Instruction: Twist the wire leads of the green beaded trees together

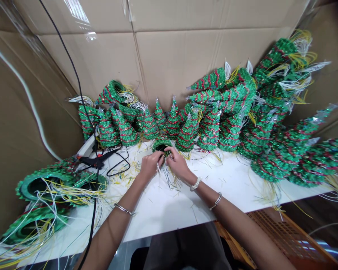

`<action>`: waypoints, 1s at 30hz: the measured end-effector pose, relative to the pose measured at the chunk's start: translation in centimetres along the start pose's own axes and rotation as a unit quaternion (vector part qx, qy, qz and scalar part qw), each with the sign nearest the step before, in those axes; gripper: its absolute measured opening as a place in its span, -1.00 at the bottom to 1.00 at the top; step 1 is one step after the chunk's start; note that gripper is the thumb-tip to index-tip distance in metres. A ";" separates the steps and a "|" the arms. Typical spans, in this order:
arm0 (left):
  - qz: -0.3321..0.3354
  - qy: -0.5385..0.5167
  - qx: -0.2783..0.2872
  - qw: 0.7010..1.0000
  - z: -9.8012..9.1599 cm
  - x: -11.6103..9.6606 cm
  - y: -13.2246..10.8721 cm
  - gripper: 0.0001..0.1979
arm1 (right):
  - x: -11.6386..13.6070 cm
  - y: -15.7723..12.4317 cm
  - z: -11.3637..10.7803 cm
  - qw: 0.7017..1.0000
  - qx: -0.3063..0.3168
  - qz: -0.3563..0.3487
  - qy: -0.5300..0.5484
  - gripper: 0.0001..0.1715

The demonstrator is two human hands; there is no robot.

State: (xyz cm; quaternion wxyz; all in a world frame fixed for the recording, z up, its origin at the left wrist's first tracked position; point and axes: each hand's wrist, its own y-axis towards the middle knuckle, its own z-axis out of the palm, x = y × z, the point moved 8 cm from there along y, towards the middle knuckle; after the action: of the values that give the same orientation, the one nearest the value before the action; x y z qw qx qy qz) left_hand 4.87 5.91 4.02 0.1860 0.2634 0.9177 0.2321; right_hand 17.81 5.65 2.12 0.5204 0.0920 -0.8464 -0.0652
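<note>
A green tinsel tree (161,144) lies at the middle of the white table, its hollow dark base turned toward me. Thin white, yellow and dark wires (166,173) hang out of that base. At the left edge of the opening my left hand (152,163) has its fingers closed on the wires. My right hand (177,163) is at the right side of the opening, with thumb and finger pinched on wires too. The two hands are close together, and the fingertips partly hide the opening.
Many green trees with red garland (186,137) stand and lie along the cardboard wall (169,56). Hollow trees with loose wires (42,183) lie at the left. A glue gun (97,160) with a black cord sits nearby. An orange crate (287,232) is below the right edge.
</note>
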 end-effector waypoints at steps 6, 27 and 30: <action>-0.050 0.016 -0.024 0.998 -0.2 0.6 0.1 -0.79 | 0.1 0.0 -0.3 1.000 -0.009 0.008 -0.018 -0.48; -0.122 -0.144 -0.028 0.982 0.1 1.6 0.0 -0.72 | 1.7 -0.4 -0.7 0.994 -0.006 -0.025 -0.103 -0.63; -0.086 -0.118 -0.008 0.989 0.3 1.0 0.2 -0.69 | 1.8 -0.3 -0.9 0.994 -0.016 -0.049 -0.099 -0.62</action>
State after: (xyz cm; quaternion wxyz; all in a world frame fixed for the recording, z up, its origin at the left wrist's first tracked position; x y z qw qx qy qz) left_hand 4.31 6.68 3.62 0.3144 0.2078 0.9067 0.1897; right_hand 17.84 4.95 4.01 0.4319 0.1177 -0.8870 -0.1131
